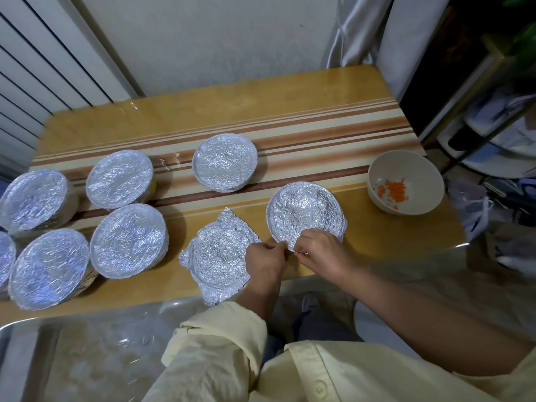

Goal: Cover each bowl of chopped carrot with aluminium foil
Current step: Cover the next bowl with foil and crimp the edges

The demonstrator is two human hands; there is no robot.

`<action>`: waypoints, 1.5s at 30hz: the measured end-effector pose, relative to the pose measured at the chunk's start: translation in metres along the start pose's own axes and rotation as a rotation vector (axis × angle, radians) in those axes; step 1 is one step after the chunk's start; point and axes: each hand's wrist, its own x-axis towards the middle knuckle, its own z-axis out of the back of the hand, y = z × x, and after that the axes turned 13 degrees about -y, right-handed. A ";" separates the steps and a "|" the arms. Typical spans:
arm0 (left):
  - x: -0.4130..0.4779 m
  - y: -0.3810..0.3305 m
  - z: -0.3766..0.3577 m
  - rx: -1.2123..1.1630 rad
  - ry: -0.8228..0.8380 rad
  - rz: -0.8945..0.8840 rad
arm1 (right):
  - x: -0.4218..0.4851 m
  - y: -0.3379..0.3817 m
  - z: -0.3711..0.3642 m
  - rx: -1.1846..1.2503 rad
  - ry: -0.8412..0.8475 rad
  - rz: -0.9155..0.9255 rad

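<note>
Left hand [265,256] and right hand [322,248] both pinch the near edge of the foil lid [304,210], just beyond the fingertips. Risk: pulling the hands apart tears the thin foil. Open carrot bowl [406,181] is well right of the fingers; spare foil sheet [216,256] just left.

Foil covers [224,161] crinkled, shiny metal. Uncovered bowl [406,181] matt, smooth, beige. Surface [290,111] glossy wood-look, striped. Sleeve [214,355] pale yellow cloth, creased.
</note>
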 end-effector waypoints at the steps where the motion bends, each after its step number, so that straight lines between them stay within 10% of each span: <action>1: -0.002 -0.003 0.000 -0.008 -0.002 0.002 | 0.000 0.000 0.000 0.000 0.002 0.000; 45: 0.009 -0.018 0.009 0.042 -0.067 -0.076 | 0.004 0.000 -0.001 -0.006 -0.010 0.027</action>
